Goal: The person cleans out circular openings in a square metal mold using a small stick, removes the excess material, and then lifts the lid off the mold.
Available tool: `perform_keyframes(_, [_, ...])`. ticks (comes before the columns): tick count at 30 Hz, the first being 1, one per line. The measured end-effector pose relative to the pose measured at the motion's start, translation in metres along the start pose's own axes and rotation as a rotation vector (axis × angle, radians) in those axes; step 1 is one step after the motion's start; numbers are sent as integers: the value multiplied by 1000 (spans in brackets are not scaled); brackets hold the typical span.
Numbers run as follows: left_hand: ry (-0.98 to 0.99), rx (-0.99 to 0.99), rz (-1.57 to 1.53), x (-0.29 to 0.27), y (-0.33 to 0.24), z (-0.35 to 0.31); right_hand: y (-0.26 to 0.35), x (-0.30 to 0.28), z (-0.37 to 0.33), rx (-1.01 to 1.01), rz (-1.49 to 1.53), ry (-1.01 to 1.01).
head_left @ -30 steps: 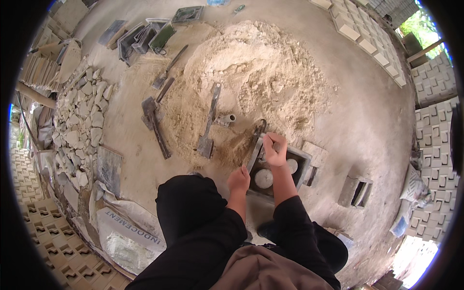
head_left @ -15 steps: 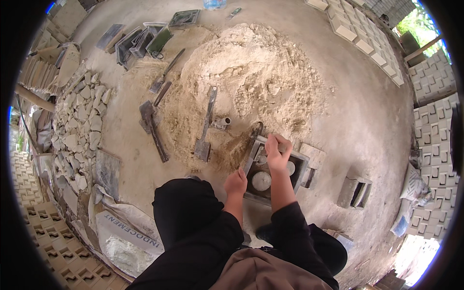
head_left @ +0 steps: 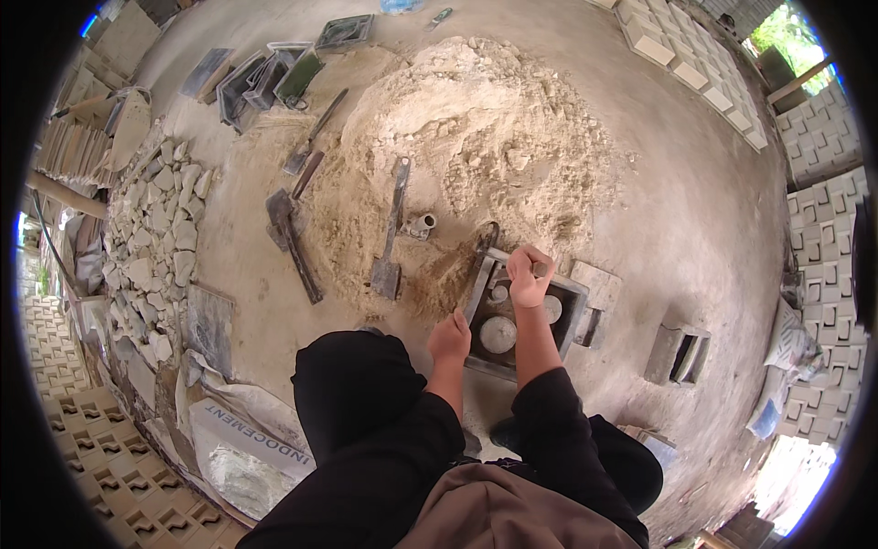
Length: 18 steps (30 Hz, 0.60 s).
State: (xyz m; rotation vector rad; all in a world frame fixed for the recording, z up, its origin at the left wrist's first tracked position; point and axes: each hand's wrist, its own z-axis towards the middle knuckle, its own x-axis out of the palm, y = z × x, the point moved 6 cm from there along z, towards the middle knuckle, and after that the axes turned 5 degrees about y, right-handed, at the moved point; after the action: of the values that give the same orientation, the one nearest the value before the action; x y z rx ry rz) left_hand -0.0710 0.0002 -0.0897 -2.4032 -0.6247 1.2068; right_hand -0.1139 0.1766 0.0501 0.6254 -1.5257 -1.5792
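A dark rectangular mould [head_left: 578, 316] lies on the floor before me, with pale round discs [head_left: 498, 335] inside it. Over its far part is my right hand [head_left: 528, 277], closed in a fist around a short handle [head_left: 540, 270]. Only the round end of that handle shows; my fist hides the rest. My left hand [head_left: 449, 337] is closed at the mould's left side. Its grip is hidden, so I cannot make out what it holds. Just left of the mould's far corner, a dark tool end [head_left: 490, 234] rests against sandy powder.
A large powder heap [head_left: 494, 119] lies beyond the mould. To the left are a spade [head_left: 388, 274], a hammer-like tool [head_left: 291, 242], a short pipe piece [head_left: 422, 224] and broken stones [head_left: 146, 256]. A hollow block [head_left: 679, 355] stands at right. Metal frames [head_left: 274, 78] sit far left.
The view has shifted slightly. My right fist has turned a little above the mould, showing more of the handle's end. The left hand stays at the mould's side.
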Motion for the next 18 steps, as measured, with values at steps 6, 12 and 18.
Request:
perform_keyframes(6, [-88, 53, 25, -3, 3, 3, 32, 14, -4, -14, 18, -19])
perform_keyframes(12, [-33, 32, 13, -6, -6, 0, 2, 13, -24, 50, -101, 27])
perform_keyframes(18, [-78, 47, -27, -6, 2, -1, 17, 29, -47, 140, -202, 57])
